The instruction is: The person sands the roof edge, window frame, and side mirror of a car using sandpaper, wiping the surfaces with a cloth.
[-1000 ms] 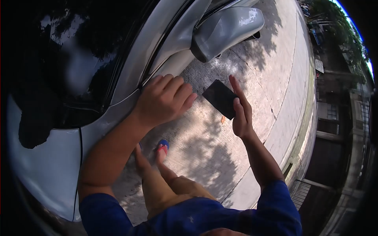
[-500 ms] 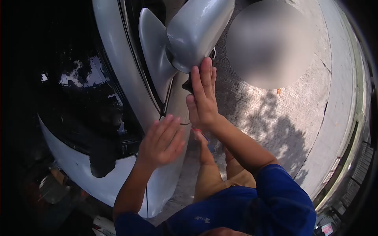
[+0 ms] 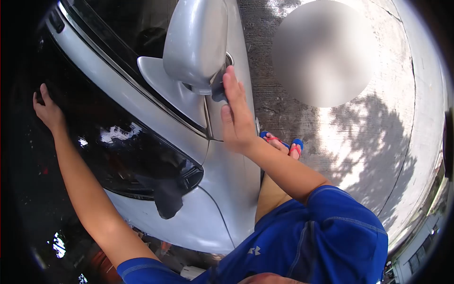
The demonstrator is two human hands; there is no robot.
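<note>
A silver car with a side mirror [image 3: 196, 45] stands before me, its dark windshield [image 3: 94, 109] stretching off to the left. My left hand [image 3: 47, 111] reaches far over the dark glass, fingers spread and holding nothing visible; whether it touches the glass I cannot tell. Beside the mirror's lower edge, my right hand [image 3: 239, 116] is held flat with its fingers stretched out. Next to its palm shows a dark grey patch [image 3: 218, 87], and I cannot tell whether it is cloth or shadow. A dark, cloth-like piece [image 3: 169, 201] lies at the windshield's lower corner, partly over the silver bodywork.
Concrete ground [image 3: 265, 90] with tree shadows runs along the car's right side. My feet in blue sandals [image 3: 297, 144] with red straps stand close to the car. A round blur hides part of the ground at upper right.
My left hand has swung out to the far left, from near the mirror's base to over the dark glass. My right hand stays by the mirror. The view has shifted and my feet now show.
</note>
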